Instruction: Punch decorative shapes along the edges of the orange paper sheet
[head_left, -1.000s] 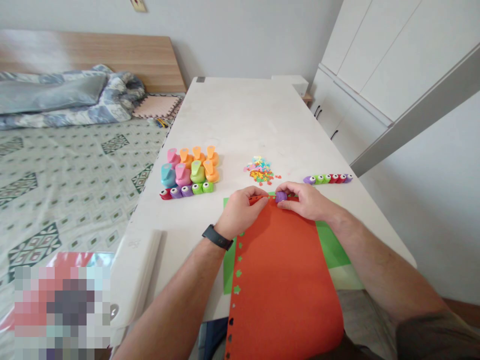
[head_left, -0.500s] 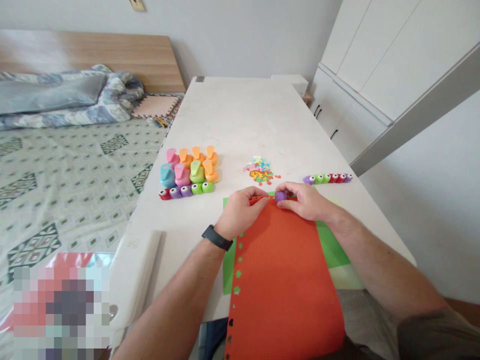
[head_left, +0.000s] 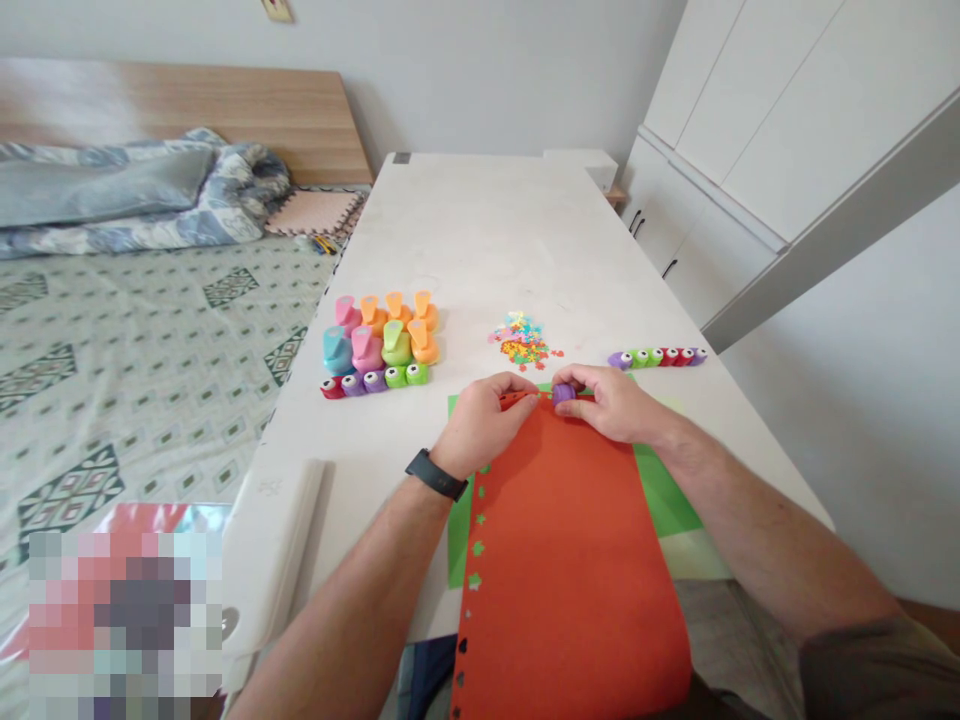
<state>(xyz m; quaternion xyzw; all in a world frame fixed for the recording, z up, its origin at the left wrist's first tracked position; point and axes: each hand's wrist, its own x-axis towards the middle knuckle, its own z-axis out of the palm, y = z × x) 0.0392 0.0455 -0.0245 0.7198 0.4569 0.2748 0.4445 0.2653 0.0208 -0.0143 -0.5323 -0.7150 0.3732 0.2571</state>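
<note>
A long orange paper sheet [head_left: 570, 540] runs from the table down over its front edge, with small shapes cut along its left and far edges. My left hand [head_left: 491, 415] pinches the sheet's far left part between thumb and fingers. At the far edge, my right hand [head_left: 611, 400] is closed on a small purple craft punch [head_left: 563, 396], which sits at the paper's rim. Green paper [head_left: 667, 490] lies beneath the orange sheet. Just beyond the hands is a pile of small colourful paper cutouts [head_left: 521, 342].
Larger craft punches [head_left: 367, 348] in several colours stand at the left, with a row of small punches [head_left: 375, 380] before them. Another row of small punches [head_left: 658, 357] lies at the right. A white elongated device [head_left: 277, 550] rests on the table's left edge, beside a bed [head_left: 165, 340].
Both hands keep almost the same place on the paper and the punch. The view has shifted very slightly.
</note>
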